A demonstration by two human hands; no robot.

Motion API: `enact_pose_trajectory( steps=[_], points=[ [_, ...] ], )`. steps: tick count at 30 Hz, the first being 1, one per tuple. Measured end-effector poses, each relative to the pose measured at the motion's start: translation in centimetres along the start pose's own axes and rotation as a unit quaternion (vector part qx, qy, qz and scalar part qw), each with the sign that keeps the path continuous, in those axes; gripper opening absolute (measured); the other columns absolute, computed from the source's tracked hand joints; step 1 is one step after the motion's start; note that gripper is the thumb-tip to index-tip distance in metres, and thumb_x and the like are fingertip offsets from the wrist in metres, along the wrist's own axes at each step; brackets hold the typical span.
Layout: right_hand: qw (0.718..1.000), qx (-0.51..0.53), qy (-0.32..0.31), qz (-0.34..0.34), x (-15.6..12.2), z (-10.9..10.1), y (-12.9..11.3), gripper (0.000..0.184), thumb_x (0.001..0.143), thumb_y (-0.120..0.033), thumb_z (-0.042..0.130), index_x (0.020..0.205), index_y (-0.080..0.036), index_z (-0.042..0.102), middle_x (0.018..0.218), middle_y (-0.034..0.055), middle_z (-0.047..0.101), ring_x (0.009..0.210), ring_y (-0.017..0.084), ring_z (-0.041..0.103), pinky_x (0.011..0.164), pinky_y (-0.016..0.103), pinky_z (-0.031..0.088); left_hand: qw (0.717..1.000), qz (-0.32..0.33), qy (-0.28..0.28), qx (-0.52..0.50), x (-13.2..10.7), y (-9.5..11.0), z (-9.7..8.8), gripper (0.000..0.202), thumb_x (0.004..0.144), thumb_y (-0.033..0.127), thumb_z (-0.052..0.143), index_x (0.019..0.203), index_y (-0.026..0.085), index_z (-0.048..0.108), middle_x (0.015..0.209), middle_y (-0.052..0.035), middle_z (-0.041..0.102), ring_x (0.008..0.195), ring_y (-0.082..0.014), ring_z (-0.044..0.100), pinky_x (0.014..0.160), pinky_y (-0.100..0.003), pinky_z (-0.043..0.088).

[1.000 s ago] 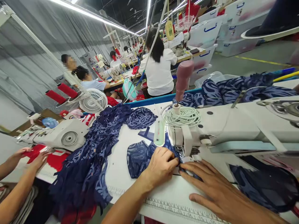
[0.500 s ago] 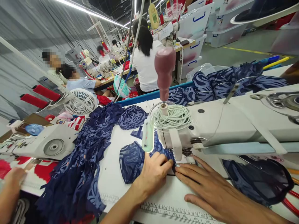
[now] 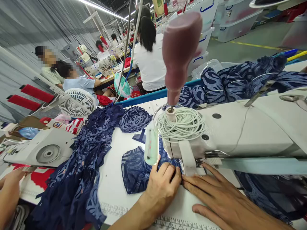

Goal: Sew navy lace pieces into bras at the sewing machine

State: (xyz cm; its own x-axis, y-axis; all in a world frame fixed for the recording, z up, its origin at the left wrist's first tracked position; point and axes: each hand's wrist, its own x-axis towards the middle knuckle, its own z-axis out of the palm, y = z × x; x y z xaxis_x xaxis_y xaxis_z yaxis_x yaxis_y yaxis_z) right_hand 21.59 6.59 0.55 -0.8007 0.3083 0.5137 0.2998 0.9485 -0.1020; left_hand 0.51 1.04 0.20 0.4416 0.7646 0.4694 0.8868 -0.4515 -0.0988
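Note:
A white sewing machine point(image 3: 251, 131) stands across the table, with a coil of white cord point(image 3: 182, 123) on its head. A dark blue lace piece point(image 3: 134, 167) lies under its needle end. My left hand point(image 3: 161, 188) has its fingers curled and pressed on the edge of that lace, right by the presser foot. My right hand point(image 3: 220, 199) lies flat on the table with fingers stretched toward the foot, touching the left hand's fingertips. The needle itself is hidden behind the machine head.
A long pile of dark blue lace point(image 3: 81, 179) lies at the left of the white table point(image 3: 115, 191). More lace point(image 3: 240, 80) is heaped behind the machine. A neighbour's hand point(image 3: 11, 188) works red fabric by another machine point(image 3: 43, 150). A small fan point(image 3: 76, 102) and seated workers are beyond.
The view has moved closer to the machine head. Both my hands have crept a little toward the presser foot and stay on the lace. The neighbour's hands have shifted left and lower.

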Motion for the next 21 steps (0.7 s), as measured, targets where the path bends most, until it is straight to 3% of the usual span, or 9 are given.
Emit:
enact_pose_trajectory(
  steps=[3, 6, 8, 13, 17, 21],
  points=[
    [0.999, -0.043, -0.02, -0.01, -0.5, 0.5, 0.5, 0.045, 0.096, -0.047, 0.055, 0.129, -0.018, 0.062, 0.119, 0.0026, 0.07, 0.115, 0.022, 0.057, 0.104, 0.037, 0.03, 0.999, 0.0, -0.031, 0.015, 0.7, -0.6, 0.3, 0.027, 0.097, 0.01, 0.042, 0.118, 0.009, 0.061, 0.09, -0.0089, 0.065, 0.085, -0.0201, 0.062, 0.071, -0.032, 0.053],
    [0.999, -0.048, -0.023, -0.004, -0.8, 1.0, 0.8, 0.051, 0.093, -0.046, 0.06, 0.133, -0.015, 0.058, 0.117, 0.0049, 0.07, 0.118, 0.025, 0.054, 0.098, 0.038, 0.034, 0.999, -0.004, -0.046, 0.028, 1.2, -1.1, 0.6, 0.026, 0.096, 0.009, 0.044, 0.116, 0.01, 0.06, 0.093, -0.0095, 0.066, 0.087, -0.0199, 0.063, 0.067, -0.03, 0.052],
    [0.999, -0.048, -0.026, -0.002, -0.8, 1.2, 0.7, 0.053, 0.093, -0.045, 0.06, 0.136, -0.013, 0.056, 0.119, 0.0062, 0.069, 0.119, 0.026, 0.053, 0.099, 0.039, 0.033, 0.998, -0.018, -0.047, 0.024, 1.1, -1.3, 0.5, 0.026, 0.094, 0.007, 0.044, 0.114, 0.011, 0.061, 0.095, -0.0097, 0.067, 0.089, -0.0203, 0.063, 0.068, -0.03, 0.051],
    [0.999, -0.032, 0.009, 0.043, -0.2, 1.1, -0.3, 0.043, 0.102, -0.046, 0.041, 0.127, -0.017, 0.062, 0.113, 0.0051, 0.069, 0.113, 0.026, 0.056, 0.105, 0.043, 0.029, 0.995, -0.095, 0.021, -0.008, 0.4, -1.0, -0.7, 0.025, 0.09, 0.006, 0.046, 0.107, 0.015, 0.062, 0.107, -0.011, 0.067, 0.103, -0.0239, 0.062, 0.091, -0.044, 0.047],
    [0.997, -0.007, 0.048, 0.06, 0.6, 0.3, -1.0, 0.044, 0.106, -0.042, 0.028, 0.112, -0.02, 0.066, 0.101, 0.0045, 0.07, 0.099, 0.023, 0.061, 0.107, 0.042, 0.031, 0.997, -0.052, -0.017, -0.062, 0.1, -0.7, -0.7, 0.019, 0.082, 0.005, 0.046, 0.088, 0.015, 0.061, 0.083, -0.0072, 0.064, 0.083, -0.0218, 0.06, 0.08, -0.04, 0.048],
    [0.996, -0.039, 0.077, 0.026, 0.9, -0.7, -0.9, 0.038, 0.104, -0.041, 0.033, 0.105, -0.023, 0.067, 0.092, 0.0034, 0.071, 0.093, 0.022, 0.063, 0.101, 0.038, 0.038, 0.996, -0.048, 0.026, -0.076, 0.1, -0.8, 0.0, 0.022, 0.089, 0.007, 0.046, 0.099, 0.015, 0.063, 0.082, -0.0064, 0.063, 0.079, -0.0188, 0.06, 0.076, -0.034, 0.048]
  ],
)
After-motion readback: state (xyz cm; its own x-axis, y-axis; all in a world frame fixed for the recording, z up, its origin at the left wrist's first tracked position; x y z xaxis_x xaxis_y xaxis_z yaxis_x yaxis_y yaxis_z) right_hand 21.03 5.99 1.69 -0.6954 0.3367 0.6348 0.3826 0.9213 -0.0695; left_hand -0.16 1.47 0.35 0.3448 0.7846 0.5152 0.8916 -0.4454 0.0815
